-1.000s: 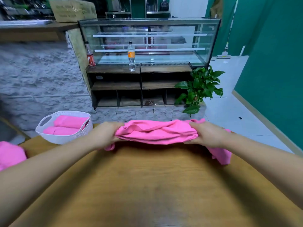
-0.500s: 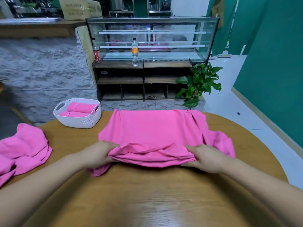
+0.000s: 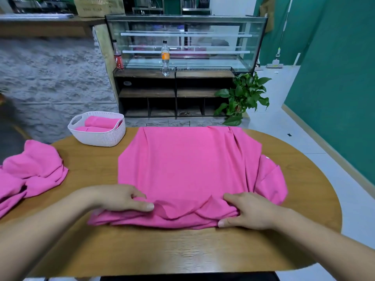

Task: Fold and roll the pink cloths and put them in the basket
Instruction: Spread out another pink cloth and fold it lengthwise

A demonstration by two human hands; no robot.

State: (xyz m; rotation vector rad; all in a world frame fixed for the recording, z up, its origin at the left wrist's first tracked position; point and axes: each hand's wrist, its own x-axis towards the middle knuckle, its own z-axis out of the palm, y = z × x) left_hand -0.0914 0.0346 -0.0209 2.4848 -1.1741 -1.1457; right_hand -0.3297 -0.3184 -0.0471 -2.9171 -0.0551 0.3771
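An oval wooden table [image 3: 182, 250] fills the foreground of a green-walled room. Behind it, at twelve o'clock, stands a glass display case [image 3: 182, 41], with a leafy green potted plant [image 3: 243, 96] at one o'clock.

A large pink fabric cloth [image 3: 188, 169] lies spread across the middle of the table. Its right side is bunched in loose pleats, and its near edge at six o'clock is gathered into a thick, uneven fold. The left hand [image 3: 121, 197] grips that edge at seven o'clock, fingers curled into the fabric and thumb lying along the top. The right hand [image 3: 249, 211] grips it at five o'clock, fingers on top and thumb at the hem.

A white woven plastic basket [image 3: 101, 136] sits at ten o'clock with two rolled pink cloths [image 3: 99, 121] inside. A crumpled pink cloth [image 3: 30, 173] lies at nine o'clock, running out of view.

The step in hand appears to be the fold. To do it well, the right-side pleats should be smoothed first. Both hands should then carry the near edge evenly and square, so the later roll comes out tight enough to fit the basket.
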